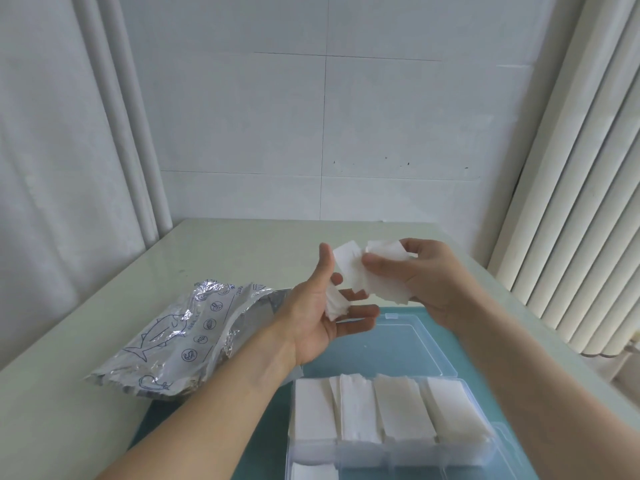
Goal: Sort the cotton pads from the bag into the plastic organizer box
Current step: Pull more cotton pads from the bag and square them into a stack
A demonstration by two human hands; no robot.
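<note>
Both hands are raised above the table, over the open lid of the organizer box. My left hand (322,313) is palm-up and cradles a small stack of white cotton pads (335,304), thumb upright against one pad. My right hand (426,275) pinches a bunch of cotton pads (381,278) between thumb and fingers, right beside the left hand's pads. The clear plastic organizer box (485,455) lies below, its compartments filled with rows of white pads (377,410). The crumpled silver foil bag (180,337) with blue fish print lies open to the left.
The box sits on a teal mat (349,355) on a pale table (86,341). The box's clear lid (412,344) lies open behind it. A tiled wall stands at the back, a curtain at left and a ribbed white radiator (571,202) at right.
</note>
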